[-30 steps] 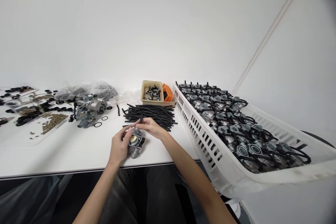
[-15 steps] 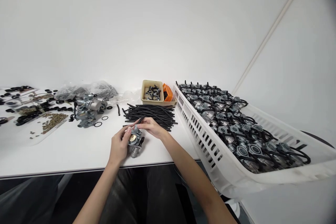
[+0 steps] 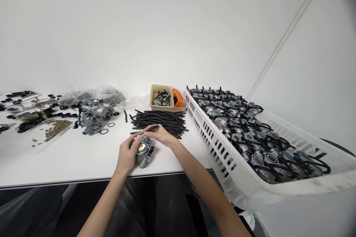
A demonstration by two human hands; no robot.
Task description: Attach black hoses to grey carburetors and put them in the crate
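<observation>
A grey metal carburetor [image 3: 144, 155] with a brass-coloured disc in its bore is held near the table's front edge. My left hand [image 3: 127, 154] is closed around its left side, thumb on top. At its upper end, my right hand [image 3: 159, 135] pinches a short black rubber hose [image 3: 152, 128], which curves to the right over the fingers. Where the hose meets the carburetor is hidden by the fingers. Just behind my hands lies a pile of straight black hoses [image 3: 158, 119].
To the right, a white slotted crate [image 3: 219, 152] holds rows of carburetors with hoses. A beige tray [image 3: 151, 96] of small parts and an orange basket [image 3: 178, 97] stand at the back. More carburetors [image 3: 94, 116], rubber rings [image 3: 104, 131] and brass fittings [image 3: 57, 129] lie left.
The black hose in my right hand has tipped over to the right and now lies more flat and curved. My left hand and the carburetor have barely moved.
</observation>
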